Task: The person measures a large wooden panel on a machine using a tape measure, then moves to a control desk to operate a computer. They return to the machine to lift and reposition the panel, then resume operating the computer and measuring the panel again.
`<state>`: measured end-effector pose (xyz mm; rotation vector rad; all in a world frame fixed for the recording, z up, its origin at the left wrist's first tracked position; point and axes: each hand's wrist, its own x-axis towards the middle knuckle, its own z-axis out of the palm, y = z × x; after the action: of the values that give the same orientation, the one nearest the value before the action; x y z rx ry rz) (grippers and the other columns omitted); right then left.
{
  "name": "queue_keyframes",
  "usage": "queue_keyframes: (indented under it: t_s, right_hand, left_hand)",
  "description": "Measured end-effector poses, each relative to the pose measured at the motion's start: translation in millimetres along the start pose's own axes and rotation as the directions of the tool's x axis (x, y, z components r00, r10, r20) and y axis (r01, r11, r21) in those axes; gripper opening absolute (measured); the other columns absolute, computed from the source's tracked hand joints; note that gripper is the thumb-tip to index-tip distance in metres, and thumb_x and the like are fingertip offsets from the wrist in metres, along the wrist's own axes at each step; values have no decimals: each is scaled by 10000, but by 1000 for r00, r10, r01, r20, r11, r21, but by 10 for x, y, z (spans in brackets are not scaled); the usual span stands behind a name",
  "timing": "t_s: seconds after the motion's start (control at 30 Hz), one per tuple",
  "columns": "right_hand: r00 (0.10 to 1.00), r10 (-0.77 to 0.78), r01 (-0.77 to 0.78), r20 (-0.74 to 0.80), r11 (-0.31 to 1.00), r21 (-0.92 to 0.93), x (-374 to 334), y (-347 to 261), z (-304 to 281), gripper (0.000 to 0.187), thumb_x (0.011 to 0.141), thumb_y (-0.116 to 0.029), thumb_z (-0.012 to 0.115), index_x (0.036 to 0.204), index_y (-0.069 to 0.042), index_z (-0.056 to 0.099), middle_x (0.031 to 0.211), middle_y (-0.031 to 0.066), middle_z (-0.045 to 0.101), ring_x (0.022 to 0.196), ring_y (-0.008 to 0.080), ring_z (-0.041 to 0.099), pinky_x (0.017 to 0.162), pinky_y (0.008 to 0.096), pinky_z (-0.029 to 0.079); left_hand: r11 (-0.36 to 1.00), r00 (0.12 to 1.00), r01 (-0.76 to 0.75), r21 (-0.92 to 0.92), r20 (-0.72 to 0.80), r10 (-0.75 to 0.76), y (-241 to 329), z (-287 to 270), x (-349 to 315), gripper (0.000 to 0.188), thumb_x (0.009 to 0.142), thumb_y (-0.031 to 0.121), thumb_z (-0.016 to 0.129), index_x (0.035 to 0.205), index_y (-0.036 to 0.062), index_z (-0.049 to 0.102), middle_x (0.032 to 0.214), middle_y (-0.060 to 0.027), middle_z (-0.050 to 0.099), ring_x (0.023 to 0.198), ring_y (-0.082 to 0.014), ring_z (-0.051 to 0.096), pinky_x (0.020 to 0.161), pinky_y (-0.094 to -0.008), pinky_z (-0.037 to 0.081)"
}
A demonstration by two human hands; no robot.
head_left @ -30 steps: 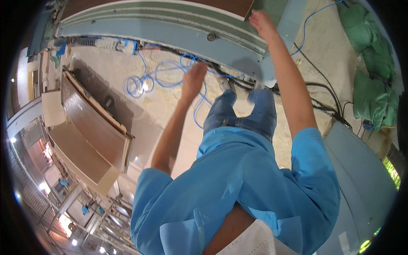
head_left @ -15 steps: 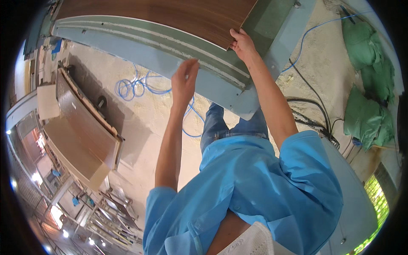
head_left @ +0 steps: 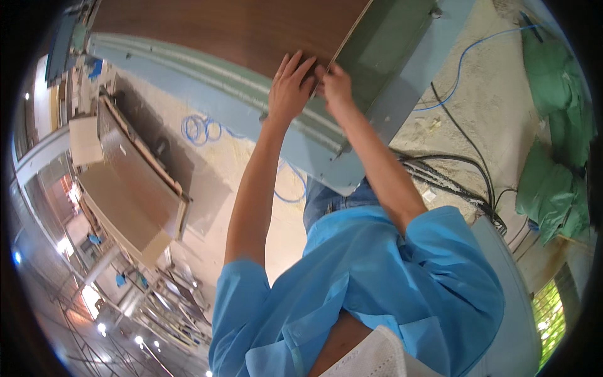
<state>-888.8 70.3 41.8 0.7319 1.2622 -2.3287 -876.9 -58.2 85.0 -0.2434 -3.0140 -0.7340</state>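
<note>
A dark brown wood-grain panel [head_left: 226, 31] lies on a green machine bed [head_left: 396, 60] with a light blue border. My left hand [head_left: 291, 89] rests on the panel near its closest corner, palm down, its fingers spread and stretched out. Right beside it, my right hand [head_left: 335, 89] is closed at the panel's right edge by that corner, fingers bent; the grip is slightly blurred. The hands nearly touch. Pale strips [head_left: 239, 85] run along the bed in front of the panel.
Blue hose [head_left: 200, 129] lies coiled on the floor to the left. Black cables [head_left: 452, 169] run along the floor at right, near green sacks [head_left: 553, 182]. Brown boards [head_left: 135, 176] are stacked at far left. The bed's blue corner [head_left: 355, 182] is close to my legs.
My left hand has moved up and right onto the panel and spread its fingers. My right hand has shifted left along with the panel's corner, which now sits farther from the bed's front edge.
</note>
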Motion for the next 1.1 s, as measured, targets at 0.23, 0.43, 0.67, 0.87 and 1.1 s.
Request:
queue_keyframes:
  t_s: [0.23, 0.43, 0.67, 0.87, 1.1]
  right_hand:
    - [997, 23, -20, -69, 999, 42, -40, 37, 54, 130, 958, -47, 622, 1071, 2, 663, 943, 71, 685, 738, 157, 658, 555, 314, 519]
    - [997, 71, -71, 6, 996, 47, -253, 108, -62, 259, 998, -141, 635, 1242, -61, 606, 1020, 68, 679, 757, 162, 663, 636, 316, 542]
    - [989, 142, -140, -34, 989, 53, -551, 89, -304, 267, 991, -172, 603, 1220, -35, 621, 1043, 109, 667, 714, 216, 678, 607, 340, 549]
    - [957, -55, 155, 284, 926, -345, -153, -801, -1306, 324, 1004, -151, 508, 1231, 52, 617, 1140, 197, 698, 928, 265, 743, 855, 350, 618]
    - [988, 104, -82, 112, 979, -186, 1523, -1844, -1437, 612, 993, -197, 675, 1470, 14, 355, 1482, 208, 393, 1336, 342, 430, 1122, 447, 411]
  left_hand:
    - [994, 994, 3, 109, 113, -15, 35, -47, -42, 564, 914, 189, 637, 1463, 280, 541, 1566, -103, 454, 1422, -422, 425, 1064, -478, 490]
    - [991, 990, 16, 134, 140, -35, 188, -109, -240, 608, 884, 212, 701, 1465, 278, 535, 1554, -102, 467, 1402, -434, 446, 1036, -482, 515]
    - [989, 995, -28, 143, 101, 13, 428, -117, -537, 510, 902, 230, 690, 1403, 243, 594, 1483, -83, 548, 1340, -382, 529, 999, -451, 532]
    - [583, 905, 359, -729, 118, -409, 1180, 335, -722, 266, 965, 186, 634, 1177, 33, 681, 1152, -139, 702, 1089, -274, 671, 925, -428, 530]
    - [-803, 429, -504, -318, 715, -553, 1480, 1364, 253, 533, 981, 493, 633, 1374, 171, 474, 1400, -97, 533, 1233, -234, 568, 1032, -403, 461]
